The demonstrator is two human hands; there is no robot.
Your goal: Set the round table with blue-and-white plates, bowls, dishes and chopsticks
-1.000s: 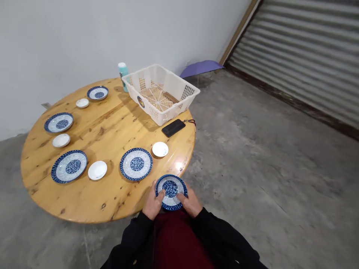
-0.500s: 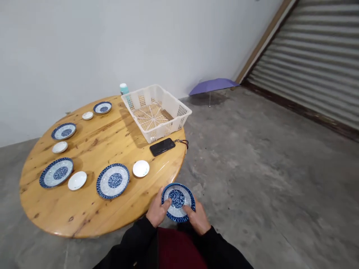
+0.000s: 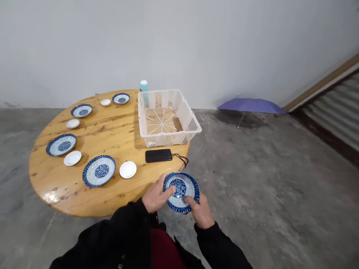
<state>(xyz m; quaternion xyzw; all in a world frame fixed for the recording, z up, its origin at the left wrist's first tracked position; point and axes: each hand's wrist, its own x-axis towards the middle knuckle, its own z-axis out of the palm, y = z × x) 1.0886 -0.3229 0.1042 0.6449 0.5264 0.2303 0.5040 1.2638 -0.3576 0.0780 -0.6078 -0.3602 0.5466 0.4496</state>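
Note:
A blue-and-white patterned plate (image 3: 181, 203) is held between both hands just off the table's near right edge. My left hand (image 3: 157, 195) grips its left rim, thumb on the face. On the opposite side my right hand (image 3: 200, 211) clasps the rim, its thumb also on top. The rim looks doubled at the left, but I cannot tell if another plate lies beneath. Closest on the wooden table (image 3: 126, 138) are a small white bowl (image 3: 128, 169) and a matching blue-rimmed plate (image 3: 99, 171).
More plates and white bowls, such as this plate (image 3: 61, 144), line the table's left side. A white plastic basket (image 3: 169, 139) holds brown sticks (image 3: 177, 124). Nearby are a black phone (image 3: 158, 155) with a strap and a teal bottle (image 3: 144, 86). An open purple umbrella (image 3: 252, 105) stands on the floor.
My view has swung to the right. Both hands keep hold of the plate, which is now tilted a little differently and slightly closer to the phone.

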